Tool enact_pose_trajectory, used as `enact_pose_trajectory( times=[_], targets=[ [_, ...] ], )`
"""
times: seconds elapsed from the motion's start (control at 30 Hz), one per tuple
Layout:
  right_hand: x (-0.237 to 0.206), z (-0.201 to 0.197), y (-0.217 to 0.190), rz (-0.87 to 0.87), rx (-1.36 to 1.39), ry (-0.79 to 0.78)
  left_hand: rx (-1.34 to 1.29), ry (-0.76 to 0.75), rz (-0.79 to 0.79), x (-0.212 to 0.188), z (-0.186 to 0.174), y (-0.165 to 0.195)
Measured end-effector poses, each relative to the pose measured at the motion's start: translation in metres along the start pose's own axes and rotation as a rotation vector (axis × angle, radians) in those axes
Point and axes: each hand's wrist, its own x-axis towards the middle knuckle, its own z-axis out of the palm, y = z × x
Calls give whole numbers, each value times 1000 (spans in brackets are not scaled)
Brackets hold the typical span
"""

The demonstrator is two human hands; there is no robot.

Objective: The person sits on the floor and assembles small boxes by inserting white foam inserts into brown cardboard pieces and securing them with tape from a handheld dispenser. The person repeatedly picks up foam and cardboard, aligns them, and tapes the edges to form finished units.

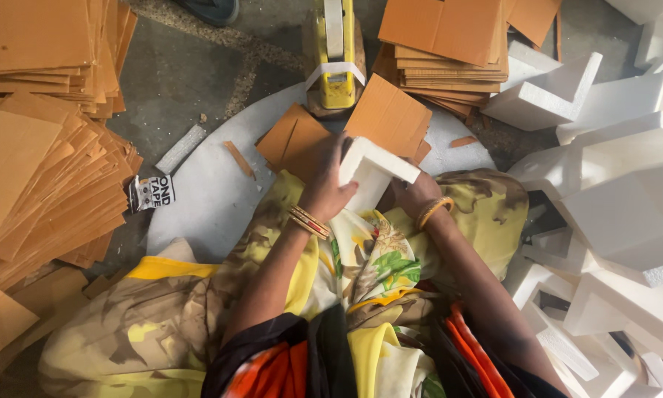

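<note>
Both hands are gripping a white foam corner piece at the centre of the frame, above the lap.

Brown cardboard stacks (pixel 44 147) are filling the left of the frame, and loose foam blocks (pixel 619 184) are piling up at the right, likely kept within arm's reach. A white round board (pixel 213 191) is lying on the floor under the work. A smaller cardboard stack (pixel 449 51) is sitting at upper centre beside a yellow tape dispenser (pixel 335 55). The left hand (pixel 325 188) is curling its fingers over the foam corner piece (pixel 372 173), and the right hand (pixel 414 193) is clasping it from below, steadying it against a cardboard sheet (pixel 389 118).
</note>
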Motion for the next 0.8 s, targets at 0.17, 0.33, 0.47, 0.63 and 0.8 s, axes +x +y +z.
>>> enact_pose_trajectory(
  times=[0.17,0.33,0.47,0.63,0.8],
  targets=[
    [28,-12,25,-99,-58,134,188,48,-174,-6,-11,-26],
    [95,-40,28,-283,-75,375,275,60,-207,-3,-12,-19],
    [106,-50,12,-250,-169,260,207,4,-264,-11,-26,-7],
    [60,-59,-19,-170,-318,336,236,-72,-462,-26,-35,-14],
    [22,-67,-36,-125,-294,339,324,32,-434,-30,-24,-23]
  ],
)
